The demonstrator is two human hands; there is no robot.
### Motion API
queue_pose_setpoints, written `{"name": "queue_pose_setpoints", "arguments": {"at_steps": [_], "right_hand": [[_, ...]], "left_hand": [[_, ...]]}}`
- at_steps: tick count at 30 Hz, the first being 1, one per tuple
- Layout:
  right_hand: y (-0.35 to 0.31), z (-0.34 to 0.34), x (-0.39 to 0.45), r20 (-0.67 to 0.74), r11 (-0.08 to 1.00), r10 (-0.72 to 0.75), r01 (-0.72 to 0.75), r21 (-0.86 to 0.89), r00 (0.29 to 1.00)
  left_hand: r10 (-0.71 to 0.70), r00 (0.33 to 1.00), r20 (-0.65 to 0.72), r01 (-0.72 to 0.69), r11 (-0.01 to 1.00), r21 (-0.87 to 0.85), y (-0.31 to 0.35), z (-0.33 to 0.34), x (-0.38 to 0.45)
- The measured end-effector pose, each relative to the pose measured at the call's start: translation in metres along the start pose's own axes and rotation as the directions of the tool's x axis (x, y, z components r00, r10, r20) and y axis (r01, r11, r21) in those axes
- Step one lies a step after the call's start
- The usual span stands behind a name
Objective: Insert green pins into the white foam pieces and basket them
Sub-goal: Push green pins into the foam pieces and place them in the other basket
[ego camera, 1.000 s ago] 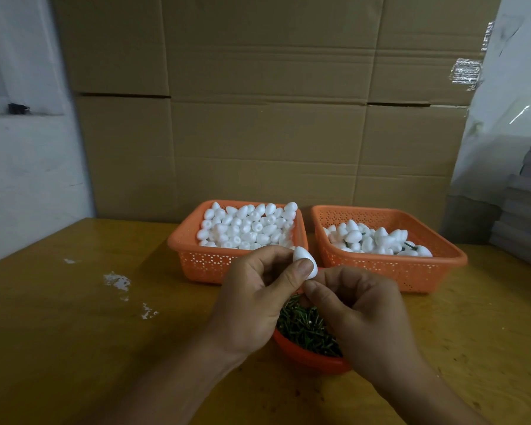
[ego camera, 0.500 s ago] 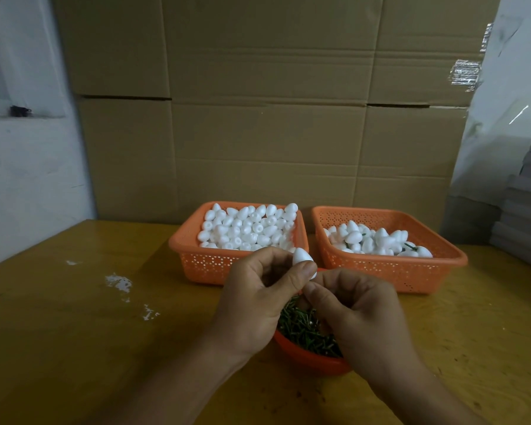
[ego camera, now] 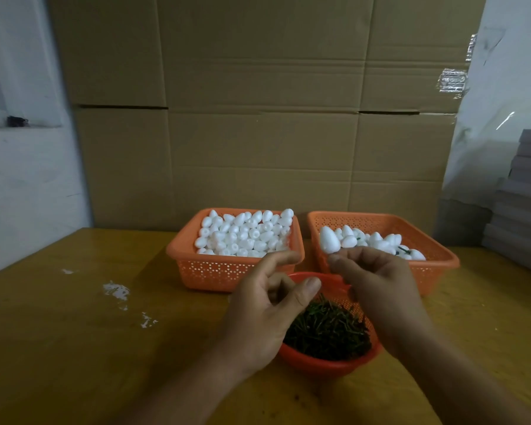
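A white egg-shaped foam piece (ego camera: 329, 239) sticks up from the curled fingertips of my right hand (ego camera: 377, 289), over the left rim of the right orange basket (ego camera: 442, 260). That basket holds several foam pieces, some with green pins showing. My left hand (ego camera: 267, 305) hovers with relaxed fingers and holds nothing, just in front of the left orange basket (ego camera: 178, 256), which is heaped with plain foam pieces. Below both hands a red bowl (ego camera: 325, 365) holds a pile of green pins (ego camera: 325, 329). No pin is visible in the held piece.
Both baskets stand side by side at the back of a yellow wooden table (ego camera: 74, 348), against a wall of cardboard boxes (ego camera: 258, 133). White crumbs (ego camera: 117, 291) lie on the left of the table. Grey stacked sheets (ego camera: 524, 194) stand at the right.
My left hand has let go of the foam piece and opened. My right hand now carries the piece and has moved right and up toward the right basket.
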State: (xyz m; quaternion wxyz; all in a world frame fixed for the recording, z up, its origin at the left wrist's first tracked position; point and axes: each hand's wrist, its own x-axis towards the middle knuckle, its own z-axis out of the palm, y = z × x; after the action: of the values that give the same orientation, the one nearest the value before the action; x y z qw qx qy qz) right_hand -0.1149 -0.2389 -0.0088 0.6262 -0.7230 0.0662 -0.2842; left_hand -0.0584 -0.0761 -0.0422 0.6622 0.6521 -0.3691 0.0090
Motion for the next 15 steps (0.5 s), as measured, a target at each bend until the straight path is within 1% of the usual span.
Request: {"name": "queue_pose_setpoints", "arguments": {"at_steps": [2, 4, 7, 9, 11, 13, 15], "right_hand": [[0.004, -0.006, 0.018, -0.086, 0.997, 0.0, -0.007, -0.081, 0.996], [0.011, -0.015, 0.04, -0.181, 0.979, -0.038, 0.0, -0.203, 0.983], [0.018, -0.029, 0.072, -0.259, 0.911, -0.096, -0.02, -0.412, 0.961], [0.022, -0.036, 0.091, -0.292, 0.857, -0.1, -0.066, -0.511, 0.951], [0.027, -0.042, 0.106, -0.311, 0.793, -0.07, -0.136, -0.593, 0.948], [0.032, -0.045, 0.118, -0.315, 0.68, -0.024, -0.215, -0.7, 0.949], [0.036, -0.048, 0.127, -0.336, 0.577, -0.002, -0.273, -0.77, 0.942]], "left_hand": [[-0.005, 1.0, 0.014, 0.005, 0.998, 0.062, -0.001, 0.0, -0.001], [-0.008, 0.999, 0.034, 0.004, 0.994, 0.114, -0.002, -0.001, -0.002], [-0.012, 0.999, 0.051, 0.003, 0.985, 0.17, -0.003, -0.001, -0.003], [-0.019, 0.999, 0.051, 0.009, 0.98, 0.198, -0.003, 0.0, -0.004], [-0.024, 0.999, 0.046, 0.013, 0.975, 0.224, -0.004, 0.0, -0.004], [-0.019, 0.999, 0.045, 0.008, 0.971, 0.237, -0.004, -0.001, -0.004], [-0.009, 0.999, 0.049, -0.004, 0.966, 0.258, -0.004, 0.0, -0.004]]}}
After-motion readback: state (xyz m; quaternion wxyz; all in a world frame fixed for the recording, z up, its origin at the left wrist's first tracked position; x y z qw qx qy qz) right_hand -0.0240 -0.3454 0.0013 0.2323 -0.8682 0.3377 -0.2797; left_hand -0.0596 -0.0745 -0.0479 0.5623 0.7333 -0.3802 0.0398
